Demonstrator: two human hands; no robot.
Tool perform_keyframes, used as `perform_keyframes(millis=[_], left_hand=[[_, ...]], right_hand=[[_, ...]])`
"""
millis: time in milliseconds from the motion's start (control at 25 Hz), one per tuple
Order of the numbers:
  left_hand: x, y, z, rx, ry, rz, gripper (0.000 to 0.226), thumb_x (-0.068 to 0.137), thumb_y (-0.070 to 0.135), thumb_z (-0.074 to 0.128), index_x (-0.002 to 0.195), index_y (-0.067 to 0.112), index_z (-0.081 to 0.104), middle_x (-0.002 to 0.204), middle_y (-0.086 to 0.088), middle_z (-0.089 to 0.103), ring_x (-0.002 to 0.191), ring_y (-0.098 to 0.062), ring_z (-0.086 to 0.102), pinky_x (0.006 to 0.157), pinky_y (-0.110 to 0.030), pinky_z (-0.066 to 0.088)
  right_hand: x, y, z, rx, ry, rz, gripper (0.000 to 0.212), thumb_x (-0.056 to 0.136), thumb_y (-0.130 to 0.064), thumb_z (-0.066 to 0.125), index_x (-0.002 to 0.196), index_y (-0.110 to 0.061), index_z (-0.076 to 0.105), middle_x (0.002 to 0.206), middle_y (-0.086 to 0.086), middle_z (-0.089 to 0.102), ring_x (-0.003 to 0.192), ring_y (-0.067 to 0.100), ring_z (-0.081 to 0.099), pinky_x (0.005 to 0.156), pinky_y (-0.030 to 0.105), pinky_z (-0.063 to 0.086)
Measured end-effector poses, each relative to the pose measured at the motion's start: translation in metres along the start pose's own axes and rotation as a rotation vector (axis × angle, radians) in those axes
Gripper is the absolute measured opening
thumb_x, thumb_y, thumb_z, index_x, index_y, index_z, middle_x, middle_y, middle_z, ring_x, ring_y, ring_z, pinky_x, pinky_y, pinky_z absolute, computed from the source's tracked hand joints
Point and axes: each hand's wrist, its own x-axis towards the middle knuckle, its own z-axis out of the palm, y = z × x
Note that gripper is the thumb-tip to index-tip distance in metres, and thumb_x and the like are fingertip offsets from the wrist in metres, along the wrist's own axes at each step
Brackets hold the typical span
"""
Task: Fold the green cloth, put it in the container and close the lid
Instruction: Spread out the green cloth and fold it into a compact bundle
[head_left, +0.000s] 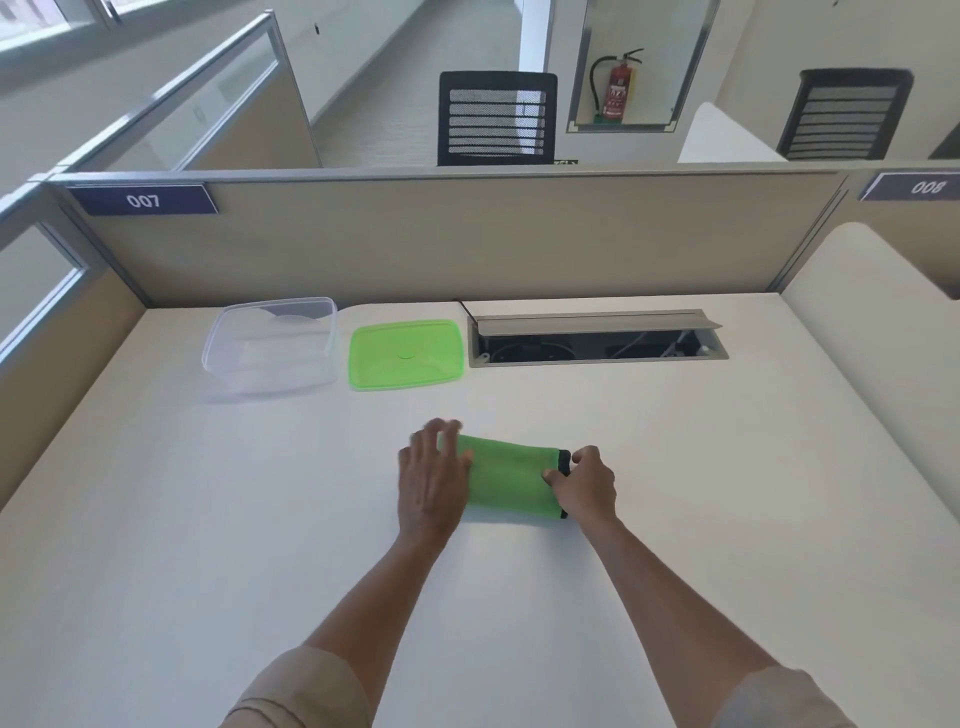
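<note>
The green cloth (511, 478) lies folded into a narrow band on the white desk (675, 493), its dark-trimmed end to the right. My left hand (431, 483) rests flat on the cloth's left end, fingers spread and blurred. My right hand (584, 486) pinches the dark-trimmed right end between thumb and fingers. The clear plastic container (270, 345) stands open and empty at the back left of the desk. Its green lid (405, 354) lies flat just right of it, apart from the container.
An open cable tray (597, 340) with a raised metal flap is set into the desk at the back right. A beige partition wall (467, 234) closes the far edge, with side panels left and right. Two black chairs stand beyond it.
</note>
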Motion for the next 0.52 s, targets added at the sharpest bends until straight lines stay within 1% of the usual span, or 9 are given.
perform_keyframes(millis=[40,80,120,160,240,320,360,440,520], left_hand=[[-0.007,0.003,0.002,0.04,-0.025,0.178,0.048,0.091,0.03,0.06,0.134,0.015,0.046,0.139,-0.009,0.049,0.125,-0.03,0.047,0.102,-0.045,0.042],[-0.013,0.006,0.006,0.062,-0.093,0.297,0.051,0.093,0.032,0.056,0.14,0.016,0.043,0.148,-0.009,0.042,0.135,-0.031,0.039,0.111,-0.048,0.034],[-0.018,0.007,0.011,0.089,-0.185,0.357,0.054,0.095,0.037,0.05,0.145,0.018,0.039,0.156,-0.009,0.033,0.143,-0.031,0.029,0.118,-0.051,0.024],[-0.021,0.007,0.014,0.13,-0.279,0.375,0.057,0.097,0.041,0.043,0.15,0.021,0.034,0.161,-0.007,0.024,0.148,-0.03,0.019,0.121,-0.053,0.012],[-0.023,0.006,0.021,0.199,-0.39,0.35,0.06,0.1,0.047,0.033,0.155,0.027,0.023,0.164,-0.004,0.012,0.151,-0.028,0.006,0.121,-0.053,-0.003],[-0.02,0.007,0.023,0.222,-0.431,0.309,0.06,0.101,0.049,0.029,0.156,0.029,0.016,0.165,-0.003,0.007,0.152,-0.027,0.003,0.12,-0.052,-0.009],[-0.018,0.009,0.023,0.229,-0.446,0.298,0.06,0.102,0.048,0.027,0.157,0.029,0.014,0.165,-0.003,0.006,0.152,-0.027,0.002,0.119,-0.052,-0.009],[-0.017,0.011,0.023,0.243,-0.456,0.28,0.059,0.103,0.042,0.023,0.157,0.026,0.007,0.165,-0.004,0.004,0.152,-0.027,0.0,0.119,-0.053,-0.008],[-0.019,0.013,0.024,0.245,-0.446,0.272,0.059,0.103,0.032,0.021,0.157,0.022,0.001,0.165,-0.004,0.003,0.152,-0.026,-0.003,0.12,-0.052,-0.006]], right_hand=[[0.0,0.0,0.002,-0.005,0.015,-0.023,0.041,0.081,-0.026,0.073,0.11,-0.011,0.048,0.096,0.001,0.055,0.082,0.023,0.051,0.065,0.029,0.038],[-0.002,0.0,0.003,-0.01,0.024,-0.042,0.037,0.081,-0.024,0.072,0.105,-0.012,0.047,0.097,0.002,0.058,0.081,0.023,0.052,0.066,0.03,0.04],[-0.003,-0.001,0.003,-0.015,0.034,-0.06,0.033,0.082,-0.023,0.071,0.101,-0.014,0.045,0.098,0.003,0.059,0.08,0.024,0.053,0.067,0.031,0.041],[-0.006,-0.004,0.003,-0.023,0.047,-0.082,0.031,0.082,-0.021,0.07,0.099,-0.014,0.044,0.099,0.005,0.06,0.082,0.025,0.054,0.068,0.032,0.043],[-0.013,-0.008,0.006,-0.138,0.123,-0.183,0.028,0.084,-0.015,0.065,0.106,-0.01,0.048,0.107,0.009,0.058,0.094,0.029,0.056,0.074,0.036,0.046],[-0.021,-0.014,0.01,-0.354,0.242,-0.408,0.039,0.084,-0.01,0.062,0.12,-0.007,0.051,0.119,0.011,0.057,0.11,0.032,0.054,0.089,0.04,0.047],[-0.026,-0.016,0.014,-0.414,0.259,-0.544,0.043,0.084,-0.01,0.062,0.126,-0.005,0.051,0.126,0.012,0.056,0.119,0.032,0.051,0.098,0.04,0.044],[-0.036,-0.018,0.027,-0.478,0.152,-0.768,0.048,0.091,-0.013,0.056,0.137,-0.004,0.046,0.142,0.013,0.048,0.135,0.031,0.041,0.112,0.042,0.034],[-0.042,-0.012,0.039,-0.497,-0.022,-0.831,0.05,0.099,-0.016,0.042,0.147,-0.006,0.035,0.155,0.01,0.035,0.145,0.025,0.027,0.12,0.039,0.021]])
